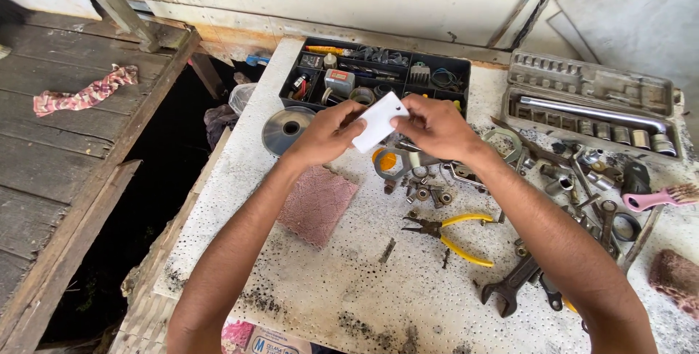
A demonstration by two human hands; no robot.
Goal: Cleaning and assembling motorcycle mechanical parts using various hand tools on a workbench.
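Note:
Both my hands hold a small flat white plastic piece (379, 120) above the white speckled worktable (342, 281). My left hand (325, 133) pinches its lower left edge. My right hand (435, 128) grips its upper right side. Below the hands lie an orange-ringed wrench (391, 161), several small metal sockets and nuts (426, 192), and yellow-handled pliers (451, 232). A reddish-brown abrasive pad (317, 203) lies under my left forearm.
A black compartment box (375, 76) of small parts stands at the back. A grey socket set case (593, 103) is at the right, with spanners (513, 285), a pink-handled brush (659, 197) and a metal disc (287, 128) around. Wooden planks and a dark gap lie left.

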